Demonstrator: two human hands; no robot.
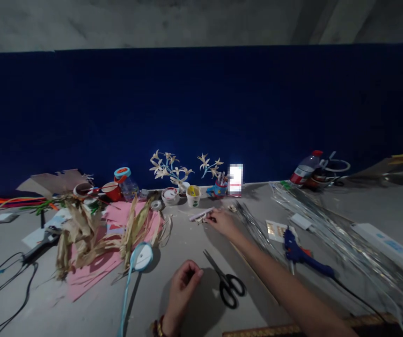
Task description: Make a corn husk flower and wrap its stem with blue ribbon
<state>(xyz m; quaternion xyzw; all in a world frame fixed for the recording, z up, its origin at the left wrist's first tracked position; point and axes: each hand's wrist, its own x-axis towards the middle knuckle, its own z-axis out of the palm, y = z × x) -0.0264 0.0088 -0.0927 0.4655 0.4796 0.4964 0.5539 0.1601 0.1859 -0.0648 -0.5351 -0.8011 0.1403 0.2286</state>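
Note:
My right hand (pixel 221 222) reaches out over the table. Its fingertips are pinched together beside a thin pale lavender stick (pixel 201 214) and some small pale bits; what is between them is too small to make out. Closer in, my left hand (pixel 185 283) is loosely curled, thumb against the fingers, and its inside is hidden. Black-handled scissors (pixel 230 285) lie between my left hand and my right forearm, points away from me. On the left stands a roll of light blue tape (pixel 142 256), with a strip pulled toward me.
Dried corn husks (pixel 82 234) lie on pink paper (pixel 85 281) at left. Behind stand pale flowers on blue stems (pixel 169 166), a white cup (pixel 193 196) and a lit phone (pixel 235 179). At right are a blue glue gun (pixel 303 257), wires (pixel 334 229) and a power strip (pixel 391 248).

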